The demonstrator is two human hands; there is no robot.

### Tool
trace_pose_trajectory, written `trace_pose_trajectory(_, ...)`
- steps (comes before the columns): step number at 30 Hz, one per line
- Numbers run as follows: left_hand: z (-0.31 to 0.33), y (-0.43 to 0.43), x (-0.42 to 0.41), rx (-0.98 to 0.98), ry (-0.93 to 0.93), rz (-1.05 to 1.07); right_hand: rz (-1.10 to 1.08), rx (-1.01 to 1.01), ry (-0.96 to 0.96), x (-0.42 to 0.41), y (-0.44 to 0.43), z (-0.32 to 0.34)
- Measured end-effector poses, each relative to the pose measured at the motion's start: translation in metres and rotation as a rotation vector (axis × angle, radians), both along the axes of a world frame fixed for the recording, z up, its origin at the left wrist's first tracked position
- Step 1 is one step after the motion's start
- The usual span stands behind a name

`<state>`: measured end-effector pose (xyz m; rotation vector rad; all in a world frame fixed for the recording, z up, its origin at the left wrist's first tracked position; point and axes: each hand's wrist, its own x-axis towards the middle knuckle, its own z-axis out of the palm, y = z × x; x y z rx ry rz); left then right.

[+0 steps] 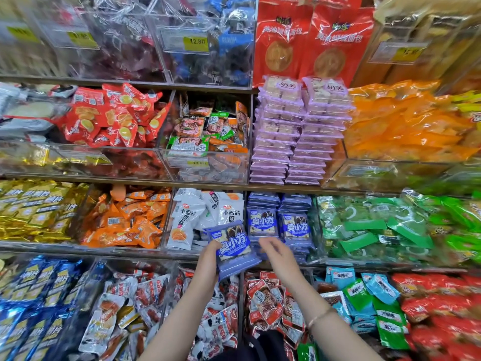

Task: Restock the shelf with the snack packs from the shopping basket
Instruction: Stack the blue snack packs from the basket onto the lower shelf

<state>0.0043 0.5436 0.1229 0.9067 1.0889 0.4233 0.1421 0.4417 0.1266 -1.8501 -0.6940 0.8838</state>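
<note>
"Head camera, looking down along both forearms: how far along is the restocking?"

"You are partway through placing one pack, by my reading. Two neat stacks of matching blue-and-purple plastic snack packs (279, 225) already stand in a clear-walled compartment on the second shelf from the bottom (104, 250). How many of them you put there, the view cannot say. One pack is not yet shelved."

"Where is that pack?"

"The flat blue plastic snack pack with white lettering (233, 250) is in the air, tilted, just in front of those stacks and slightly to their left, partly over the white plastic packets (187, 217) in the next compartment. Your left hand (208, 259) grips its left edge."

"And my right hand?"

"Your right hand (276, 252) holds nothing. Its fingers are relaxed and slightly spread, just beside the pack's right edge. Whether they touch it I cannot tell."

"What is left?"

"Setting this pack onto a stack, probably the left one. The shopping basket is not clearly in view. A dark shape (260, 345) at the bottom edge may be it, so I cannot count what remains."
</note>
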Motion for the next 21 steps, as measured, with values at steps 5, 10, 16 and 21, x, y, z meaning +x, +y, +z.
trace_pose_trajectory(5, -0.005, -0.005, 0.010, 0.055, 0.085, -0.048, 0.011, 0.081, 0.202, -0.021, -0.012, 0.002)
trace_pose_trajectory(10, -0.006, -0.004, 0.008, 0.064, 0.094, -0.066, -0.318, 0.257, 0.770, 0.006, -0.024, -0.013)
trace_pose_trajectory(16, -0.007, 0.001, 0.006, 0.076, 0.071, -0.012, -0.682, 0.260, 0.854, 0.052, -0.025, -0.028)
trace_pose_trajectory(21, -0.006, -0.002, 0.003, 0.089, 0.067, -0.018, -0.844, 0.299, 0.907, 0.066, -0.011, -0.029)
